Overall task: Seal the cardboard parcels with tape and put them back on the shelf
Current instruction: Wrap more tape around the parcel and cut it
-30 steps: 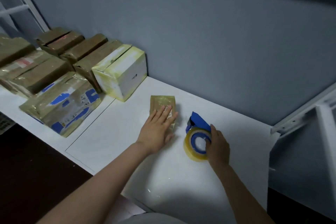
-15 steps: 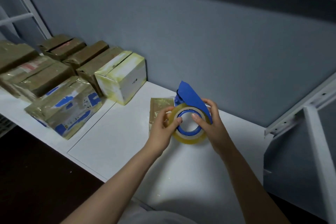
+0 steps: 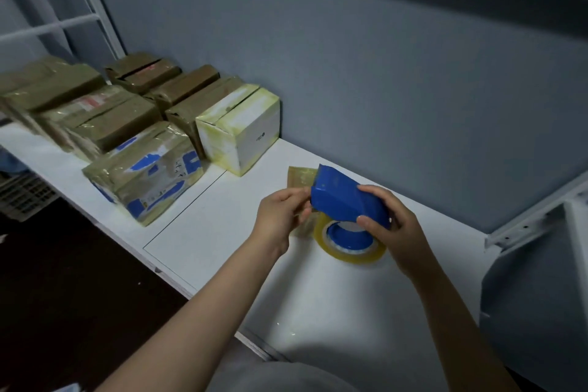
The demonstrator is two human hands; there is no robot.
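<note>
Gripped blue plastic tape dispenser (image 3: 343,197) with yellowish tape roll (image 3: 350,250) in right hand (image 3: 396,227); pinched its front edge with left hand (image 3: 280,216). Held above white surface (image 3: 216,232), small flat brown parcel (image 3: 300,176) lying just behind.

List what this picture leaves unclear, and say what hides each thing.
Head view only.
Small flat parcel: mostly behind the tape dispenser and left hand.
Tape end: whether the left hand pinches it, hidden by the dispenser's edge.
Leftmost parcels: blurred, cut by the left edge.
Print on the white box: too small to read.
</note>
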